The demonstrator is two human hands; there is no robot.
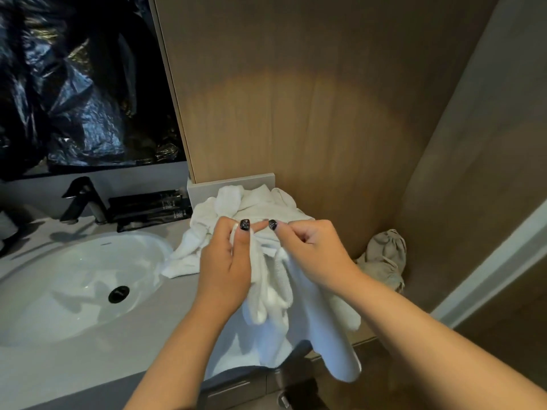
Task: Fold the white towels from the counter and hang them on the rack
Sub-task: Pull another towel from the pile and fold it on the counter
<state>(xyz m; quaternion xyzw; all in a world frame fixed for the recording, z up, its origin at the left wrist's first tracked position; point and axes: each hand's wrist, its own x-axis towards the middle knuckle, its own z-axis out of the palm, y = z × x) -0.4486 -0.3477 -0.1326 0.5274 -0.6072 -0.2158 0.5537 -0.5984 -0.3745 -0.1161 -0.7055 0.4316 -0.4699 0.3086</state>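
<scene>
Both hands (266, 255) pinch towel (275, 315) – seemingly bunched

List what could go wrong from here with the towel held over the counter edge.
The held towel is bunched between the left hand and right hand, so a fold started now would likely come out uneven. Its lower end hangs past the counter edge and might drag or catch on the cabinet below. Lifting it could also pull the towel pile toward the sink.

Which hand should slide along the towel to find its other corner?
Probably the right hand. Both hands pinch the white towel close together at its top, but most of the loose cloth hangs down on the right side, past the counter edge. The left hand can keep holding its spot.
</scene>
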